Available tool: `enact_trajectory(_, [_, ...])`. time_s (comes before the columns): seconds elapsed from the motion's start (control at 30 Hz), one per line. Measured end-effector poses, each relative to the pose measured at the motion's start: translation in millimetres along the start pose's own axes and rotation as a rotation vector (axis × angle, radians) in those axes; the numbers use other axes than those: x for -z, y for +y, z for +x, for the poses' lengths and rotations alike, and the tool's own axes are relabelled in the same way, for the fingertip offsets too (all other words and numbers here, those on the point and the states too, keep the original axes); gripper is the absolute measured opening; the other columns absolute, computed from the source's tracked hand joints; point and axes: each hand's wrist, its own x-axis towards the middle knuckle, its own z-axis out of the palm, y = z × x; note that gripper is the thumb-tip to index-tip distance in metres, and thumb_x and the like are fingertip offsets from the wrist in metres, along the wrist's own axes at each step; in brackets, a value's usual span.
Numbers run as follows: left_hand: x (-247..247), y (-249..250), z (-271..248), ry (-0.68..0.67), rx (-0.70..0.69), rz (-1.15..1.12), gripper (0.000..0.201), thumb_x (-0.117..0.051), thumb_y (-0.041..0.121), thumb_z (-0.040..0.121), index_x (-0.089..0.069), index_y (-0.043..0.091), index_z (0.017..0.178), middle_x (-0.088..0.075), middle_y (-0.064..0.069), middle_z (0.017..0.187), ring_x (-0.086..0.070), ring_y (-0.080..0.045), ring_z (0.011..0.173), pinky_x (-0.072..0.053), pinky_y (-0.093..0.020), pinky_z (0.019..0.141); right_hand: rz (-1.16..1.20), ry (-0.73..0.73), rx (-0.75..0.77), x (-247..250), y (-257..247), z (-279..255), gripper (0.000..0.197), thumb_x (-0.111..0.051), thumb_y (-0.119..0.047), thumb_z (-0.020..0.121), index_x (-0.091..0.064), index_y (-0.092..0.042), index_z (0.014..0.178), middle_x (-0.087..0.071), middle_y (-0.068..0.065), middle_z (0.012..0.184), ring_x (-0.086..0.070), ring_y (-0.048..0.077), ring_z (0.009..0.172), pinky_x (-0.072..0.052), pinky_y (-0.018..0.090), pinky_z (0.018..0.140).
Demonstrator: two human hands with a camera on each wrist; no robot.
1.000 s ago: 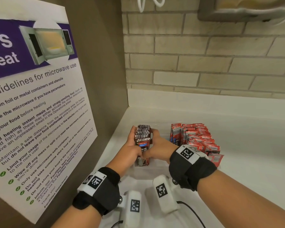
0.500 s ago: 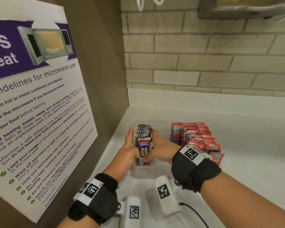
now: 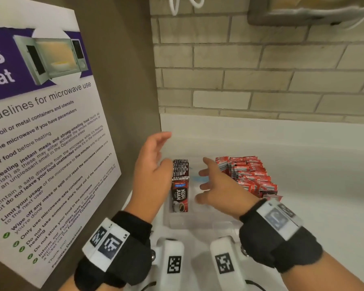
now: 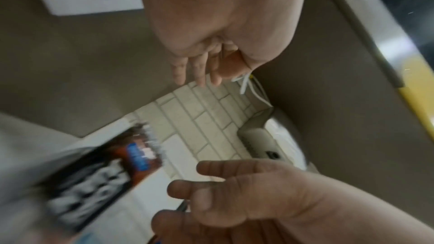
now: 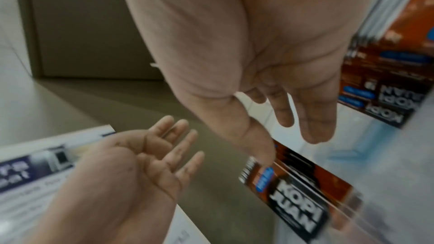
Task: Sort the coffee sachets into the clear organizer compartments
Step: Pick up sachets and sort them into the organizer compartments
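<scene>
A stack of brown-and-black Kopi Juan sachets (image 3: 180, 185) stands upright in the left compartment of the clear organizer (image 3: 198, 225). My left hand (image 3: 156, 158) hovers just left of the stack with its fingers straight, holding nothing. My right hand (image 3: 206, 181) hovers just right of it over the middle compartment, fingers spread, also holding nothing. Red sachets (image 3: 246, 175) are packed at the organizer's right side. In the right wrist view the brown sachets (image 5: 293, 192) are blurred below my open right hand (image 5: 293, 118). In the left wrist view my left hand's fingers (image 4: 195, 70) are straight.
A brown cabinet wall with a microwave-guidelines poster (image 3: 40, 143) stands close on the left. A brick wall (image 3: 261, 80) rises behind the white counter (image 3: 324, 185). Two white wrist-camera housings (image 3: 172, 263) hang near the front edge.
Both hands have let go of the brown sachet stack and moved apart and upward. The stack now stands on its own in the left compartment.
</scene>
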Motion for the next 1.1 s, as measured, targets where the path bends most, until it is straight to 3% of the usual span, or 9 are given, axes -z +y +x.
enact_trajectory(0.07, [-12.1, 14.7, 11.3, -0.082, -0.04, 0.099, 0.048, -0.042, -0.015, 0.082, -0.054, 0.023, 0.109, -0.059, 0.009, 0.115, -0.054, 0.0, 0.108, -0.04, -0.006, 0.089, 0.041, 0.1, 0.05, 7.2, 0.6, -13.0, 0.076, -0.058, -0.004, 0.086, -0.014, -0.02, 0.146, -0.042, -0.001, 0.129, -0.049, 0.012, 0.108, -0.047, 0.02, 0.073])
enact_trajectory(0.17, [-38.3, 17.4, 30.6, -0.282, -0.02, 0.32, 0.043, -0.044, -0.01, 0.082, -0.056, 0.02, 0.111, -0.058, 0.005, 0.115, -0.055, -0.008, 0.106, -0.041, -0.01, 0.08, -0.041, 0.31, 0.146, 11.8, 10.4, -26.9, 0.056, -0.051, 0.0, 0.084, -0.038, -0.017, 0.136, -0.049, -0.004, 0.122, -0.049, 0.009, 0.108, -0.044, 0.023, 0.091])
enact_trajectory(0.23, [-54.4, 10.3, 44.6, -0.42, -0.011, 0.492, 0.042, -0.047, -0.004, 0.085, -0.055, 0.016, 0.121, -0.056, 0.0, 0.123, -0.053, -0.014, 0.113, -0.038, -0.016, 0.085, -0.212, 0.515, 0.251, 14.1, 18.0, -34.6, 0.047, -0.051, 0.001, 0.082, -0.052, -0.014, 0.127, -0.051, -0.005, 0.115, -0.048, 0.01, 0.107, -0.034, 0.014, 0.092])
enact_trajectory(0.3, [-67.7, 3.2, 57.6, -0.529, -0.021, 0.658, 0.042, -0.05, 0.001, 0.088, -0.052, 0.012, 0.128, -0.054, -0.005, 0.131, -0.05, -0.019, 0.119, -0.038, -0.021, 0.093, -0.424, 0.663, 0.273, 20.3, 23.3, -40.9, 0.043, -0.052, -0.007, 0.085, -0.052, -0.012, 0.128, -0.05, -0.001, 0.122, -0.045, 0.016, 0.116, -0.032, 0.018, 0.093])
enact_trajectory(0.4, [-86.0, -8.2, 71.2, -0.696, -0.029, 0.881, 0.042, -0.053, 0.011, 0.091, -0.048, 0.008, 0.133, -0.051, -0.009, 0.137, -0.047, -0.023, 0.124, -0.037, -0.027, 0.1, -0.708, 0.578, 0.035, 28.5, 33.2, -42.0, 0.055, -0.038, -0.035, 0.095, -0.027, -0.015, 0.144, -0.025, 0.003, 0.152, -0.02, 0.02, 0.14, -0.021, 0.038, 0.111])
enact_trajectory(0.53, [-105.3, -22.0, 76.9, -0.792, -0.04, 1.036, 0.033, -0.052, 0.014, 0.091, -0.058, 0.004, 0.122, -0.06, -0.013, 0.124, -0.056, -0.027, 0.112, -0.045, -0.031, 0.091, -0.822, 0.429, -0.097, 33.2, 36.5, -31.7, 0.063, -0.014, -0.047, 0.096, -0.002, -0.018, 0.15, 0.003, -0.001, 0.159, 0.007, 0.017, 0.145, 0.002, 0.047, 0.115])
enact_trajectory(0.67, [-115.3, -27.1, 76.6, -0.806, -0.048, 1.08, 0.02, -0.053, 0.013, 0.088, -0.065, 0.002, 0.101, -0.066, -0.015, 0.104, -0.062, -0.028, 0.093, -0.044, -0.029, 0.071, -0.882, 0.372, -0.096, 38.7, 34.4, -19.1, 0.064, -0.018, -0.048, 0.097, 0.0, -0.019, 0.15, 0.003, -0.001, 0.159, 0.008, 0.019, 0.145, 0.005, 0.05, 0.114])
enact_trajectory(0.83, [-117.6, -25.2, 78.1, -0.774, -0.06, 1.086, 0.019, -0.052, 0.008, 0.089, -0.063, 0.002, 0.103, -0.065, -0.015, 0.107, -0.061, -0.029, 0.099, -0.047, -0.032, 0.079, -0.869, 0.321, -0.12, 40.4, 35.7, -9.1, 0.065, -0.019, -0.052, 0.096, -0.002, -0.02, 0.151, 0.002, -0.001, 0.159, 0.007, 0.021, 0.146, 0.007, 0.053, 0.113])
enact_trajectory(1.1, [-97.1, 6.5, 77.6, -0.721, -0.069, 1.001, 0.019, -0.054, 0.011, 0.089, -0.065, 0.0, 0.099, -0.066, -0.015, 0.103, -0.062, -0.028, 0.094, -0.042, -0.028, 0.069, -0.746, 0.362, -0.124, 45.7, 30.9, -14.7, 0.065, -0.024, -0.05, 0.096, -0.002, -0.021, 0.15, 0.003, -0.003, 0.159, 0.006, 0.019, 0.145, 0.004, 0.053, 0.113])
